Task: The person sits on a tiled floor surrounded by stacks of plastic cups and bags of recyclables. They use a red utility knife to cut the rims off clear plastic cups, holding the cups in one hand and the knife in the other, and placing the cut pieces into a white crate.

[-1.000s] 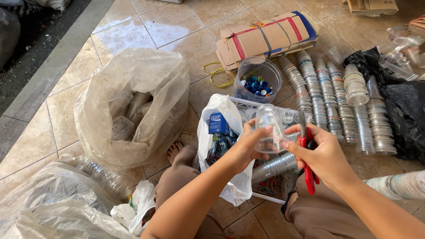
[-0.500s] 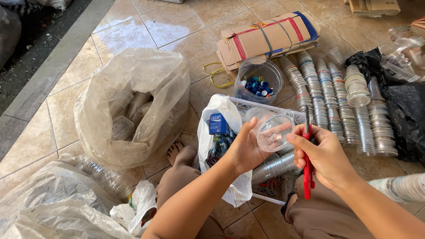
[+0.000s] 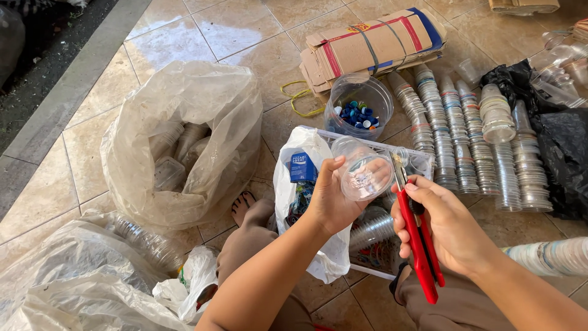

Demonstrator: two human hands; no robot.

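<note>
Tiled floor [image 3: 98, 147]; cup [image 3: 365, 168] between left fingers [image 3: 335, 165].

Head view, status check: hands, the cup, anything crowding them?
Left hand grips a clear plastic cup, mouth tipped toward the camera. Right hand holds red-handled cutters beside it. White bag and cup stacks close around.

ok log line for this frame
left hand: holds clear cup | right hand: holds red cutter | below: crate

The left hand [image 3: 331, 199] has turned the clear cup [image 3: 365, 168] so its open mouth faces the red cutter [image 3: 418, 236] beside it.
</note>
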